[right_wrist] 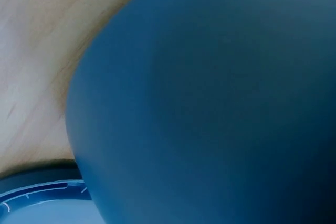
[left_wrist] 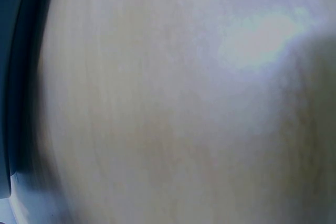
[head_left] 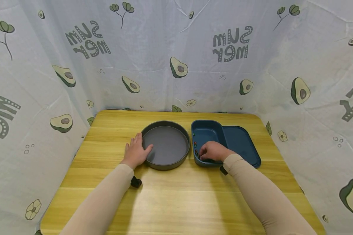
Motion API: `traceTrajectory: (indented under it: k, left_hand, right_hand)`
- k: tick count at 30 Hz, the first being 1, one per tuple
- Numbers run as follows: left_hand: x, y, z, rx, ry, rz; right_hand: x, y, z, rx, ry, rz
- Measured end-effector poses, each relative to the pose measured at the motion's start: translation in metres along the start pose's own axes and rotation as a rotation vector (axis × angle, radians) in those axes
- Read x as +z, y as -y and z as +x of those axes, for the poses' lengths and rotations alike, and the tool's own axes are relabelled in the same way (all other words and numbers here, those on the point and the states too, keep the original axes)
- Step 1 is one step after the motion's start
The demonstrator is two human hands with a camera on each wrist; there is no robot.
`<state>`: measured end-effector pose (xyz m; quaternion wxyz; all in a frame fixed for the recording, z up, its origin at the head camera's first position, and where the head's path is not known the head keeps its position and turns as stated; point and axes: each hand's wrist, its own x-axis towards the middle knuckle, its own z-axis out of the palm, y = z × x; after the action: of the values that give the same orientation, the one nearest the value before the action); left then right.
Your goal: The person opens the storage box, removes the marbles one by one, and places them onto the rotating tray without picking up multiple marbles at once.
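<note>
A round grey pan (head_left: 166, 142) lies on the table. My left hand (head_left: 134, 152) rests at its left rim, fingers stretched and thumb reaching over the edge. To the right stands a rounded blue box (head_left: 208, 132). Small red and green beads (head_left: 195, 147) line the left side of its floor. Inside the box's near end is my right hand (head_left: 214, 151), fingers bent downward by the beads; its fingertips are hidden, so a held bead cannot be made out. The right wrist view is mostly filled by the box's outer wall (right_wrist: 199, 103).
A flat blue lid (head_left: 242, 143) lies against the right side of the box. The wooden table (head_left: 176, 202) extends toward me. A patterned white curtain (head_left: 153, 65) hangs behind and at both sides.
</note>
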<state>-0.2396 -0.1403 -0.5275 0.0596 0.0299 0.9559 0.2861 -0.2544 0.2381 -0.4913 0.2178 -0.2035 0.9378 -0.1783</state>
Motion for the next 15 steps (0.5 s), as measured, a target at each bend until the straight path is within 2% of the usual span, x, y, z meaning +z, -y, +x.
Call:
traceTrajectory:
  k: [15]
  left_hand:
    - [-0.0002,-0.0008,-0.0004,-0.001,-0.008,0.0]
  right_hand:
    - [-0.0101,-0.004,-0.0022,0.025,-0.054,0.088]
